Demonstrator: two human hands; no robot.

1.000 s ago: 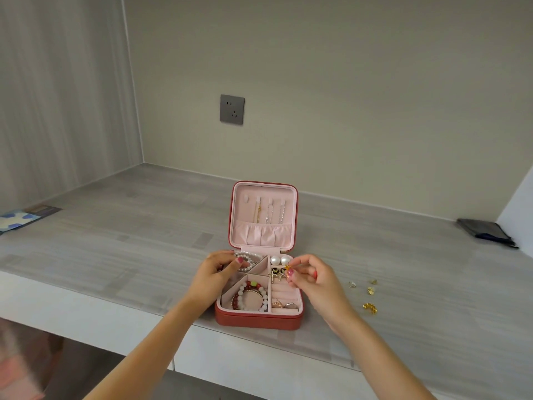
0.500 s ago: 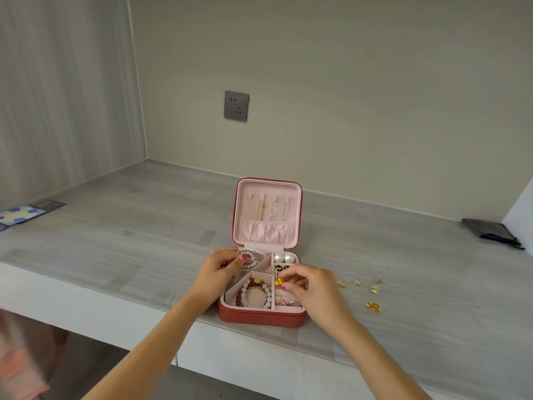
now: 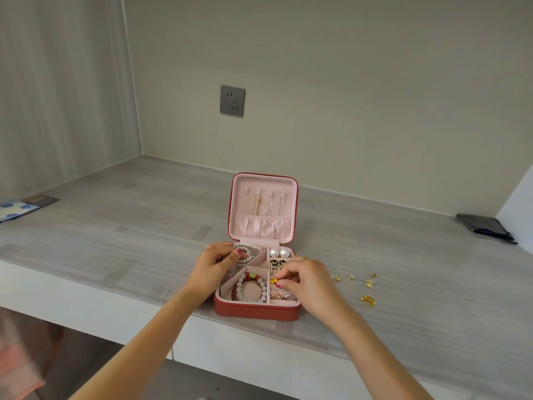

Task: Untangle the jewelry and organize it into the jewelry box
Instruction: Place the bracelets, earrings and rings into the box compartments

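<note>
The person's left hand [image 3: 217, 262] is resting on the left rim of the small red square jewelry box with the pink lining [image 3: 256, 310], its fingers curling over the white pearl bracelet [image 3: 250, 251] in the back left compartment and touching it. The right hand [image 3: 305, 280] is reaching in from the right, its thumb and forefinger pinching a small gold earring [image 3: 273, 281] over the right-hand column of compartments, near the rings [image 3: 284, 296]. The box is sitting open at the front edge of the grey wood-grain counter [image 3: 115, 232], lid upright, with a red and white beaded bracelet [image 3: 249, 287] in the front left compartment. More small gold pieces [image 3: 367, 300] are lying on the counter just right of the box. Compared with a second ago, the right hand is sitting lower and nearer the front, the gold earring having come down from beside the pearl studs [image 3: 279, 252].
</note>
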